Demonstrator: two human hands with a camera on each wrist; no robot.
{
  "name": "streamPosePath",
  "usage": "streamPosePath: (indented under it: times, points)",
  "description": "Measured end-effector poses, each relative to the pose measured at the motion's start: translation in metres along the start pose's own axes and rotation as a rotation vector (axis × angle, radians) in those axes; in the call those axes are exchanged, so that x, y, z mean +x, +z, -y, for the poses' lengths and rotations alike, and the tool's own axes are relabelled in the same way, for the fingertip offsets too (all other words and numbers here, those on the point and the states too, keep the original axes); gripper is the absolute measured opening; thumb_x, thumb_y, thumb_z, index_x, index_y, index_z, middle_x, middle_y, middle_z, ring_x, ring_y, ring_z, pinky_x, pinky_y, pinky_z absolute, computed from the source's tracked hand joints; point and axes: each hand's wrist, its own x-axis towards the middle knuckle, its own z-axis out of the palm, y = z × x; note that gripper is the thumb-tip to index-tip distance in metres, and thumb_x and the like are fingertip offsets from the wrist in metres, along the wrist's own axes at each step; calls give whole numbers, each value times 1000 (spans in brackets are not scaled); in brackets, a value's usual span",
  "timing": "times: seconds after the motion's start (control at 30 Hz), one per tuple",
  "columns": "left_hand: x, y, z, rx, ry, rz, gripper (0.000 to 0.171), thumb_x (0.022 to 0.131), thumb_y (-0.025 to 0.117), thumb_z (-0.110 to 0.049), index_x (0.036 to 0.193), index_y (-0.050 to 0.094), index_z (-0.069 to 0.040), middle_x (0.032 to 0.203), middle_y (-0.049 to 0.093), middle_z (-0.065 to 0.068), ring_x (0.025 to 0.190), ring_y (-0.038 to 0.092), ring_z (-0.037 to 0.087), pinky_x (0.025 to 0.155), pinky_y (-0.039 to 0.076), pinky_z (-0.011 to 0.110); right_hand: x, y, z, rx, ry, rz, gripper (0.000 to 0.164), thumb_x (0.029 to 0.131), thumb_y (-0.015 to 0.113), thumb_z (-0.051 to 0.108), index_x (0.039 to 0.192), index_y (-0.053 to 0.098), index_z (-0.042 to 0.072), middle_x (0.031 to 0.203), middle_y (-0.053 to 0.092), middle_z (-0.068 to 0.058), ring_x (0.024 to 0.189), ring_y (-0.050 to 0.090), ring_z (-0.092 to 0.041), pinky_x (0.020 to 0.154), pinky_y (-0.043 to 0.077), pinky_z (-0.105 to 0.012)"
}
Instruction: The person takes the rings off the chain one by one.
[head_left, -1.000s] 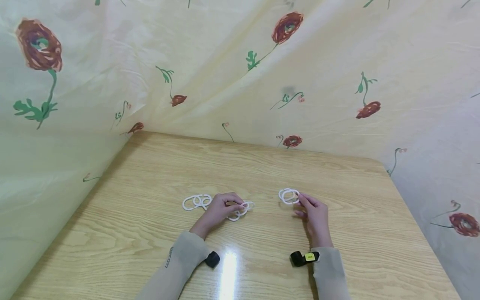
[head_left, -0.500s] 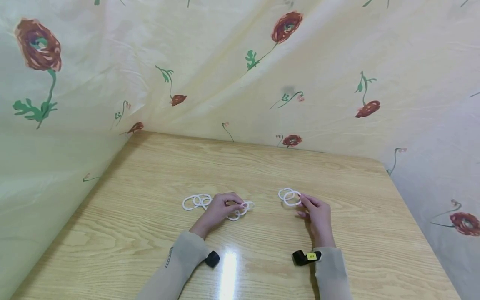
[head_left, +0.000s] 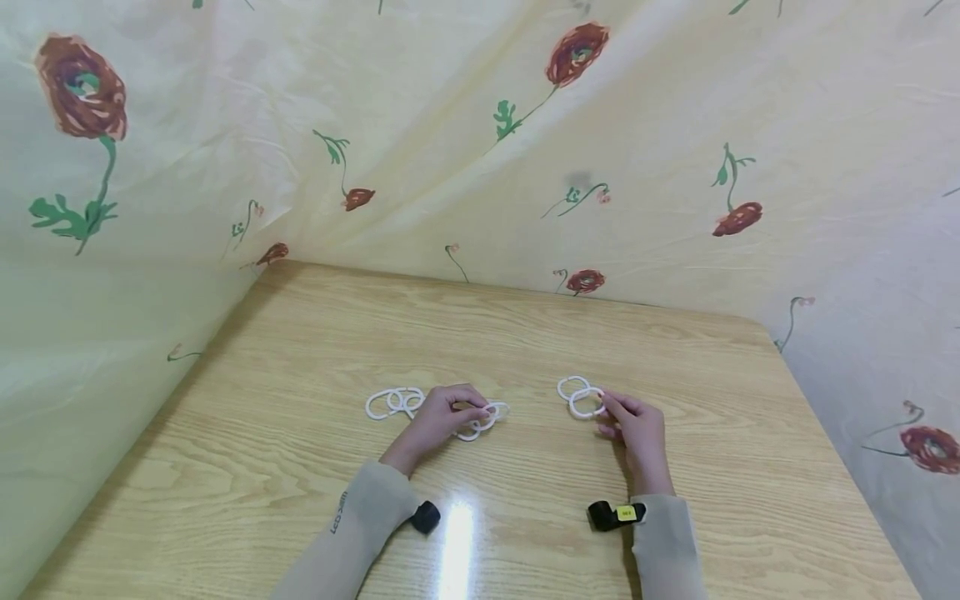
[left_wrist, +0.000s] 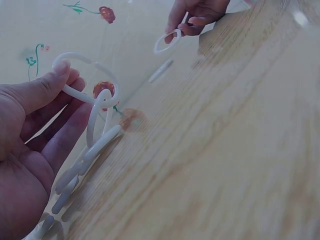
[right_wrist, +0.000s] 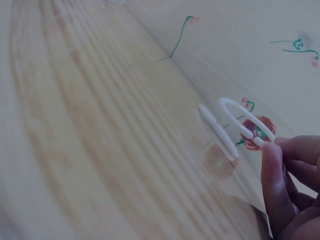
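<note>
Thumb and fingers of my left hand pinch the end link of a chain of white plastic rings. From that raised link the chain runs down to the table, partly hidden under the hand in the head view, and comes out on its left side. My right hand pinches a single white ring at its edge; a small gap shows in this ring near the fingertips. Behind it a loose white ring lies flat on the table, slightly overlapped by the held one in the head view.
Everything lies on a wood-grain table. A pale curtain with red flowers hangs along the back and both sides. Each wrist wears a small black camera. A bright light reflection falls on the table between the forearms.
My right hand has shifted a little right and nearer, drawing its ring away from the loose one, so the two overlap less. The left hand and its chain stay put.
</note>
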Motion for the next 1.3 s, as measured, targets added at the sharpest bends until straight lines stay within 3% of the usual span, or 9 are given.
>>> streamPosePath:
  times: [0.2,0.43,0.63,1.03,1.3]
  points:
    - [0,0,1,9,3,-3,13,86,72,-13,93,75,-2,95,71,14,85,61,3,79,51,18,1,-1,1,-45,17,-4,8,94,63,11,97,70,9,67,62,10,60,60,-1,56,57,-17]
    - [0,0,0,21,-2,0,13,86,72,-13,93,75,-2,96,71,14,86,60,4,80,51,21,0,-1,0,-110,3,-12,18,94,63,11,107,67,1,67,62,9,61,61,-1,57,58,-20]
    - [1,0,-1,22,-25,1,13,87,71,-10,95,74,0,97,70,16,85,59,3,80,50,21,-2,-1,1,-177,-10,-13,36,95,61,12,123,58,-11,65,62,10,60,60,1,56,57,-18]
    - [0,-1,-1,11,-2,-2,14,87,71,-14,93,74,-2,94,70,13,85,60,5,79,50,19,-3,-1,3,-253,1,-21,39,96,60,12,126,56,-12,63,63,11,55,61,2,55,56,-16]
    - [0,-1,0,9,-7,0,15,87,71,-15,94,74,-3,95,70,14,86,59,4,80,50,19,-3,-1,2,-245,-6,-36,38,95,59,11,124,57,-13,61,63,12,53,60,3,54,56,-15]
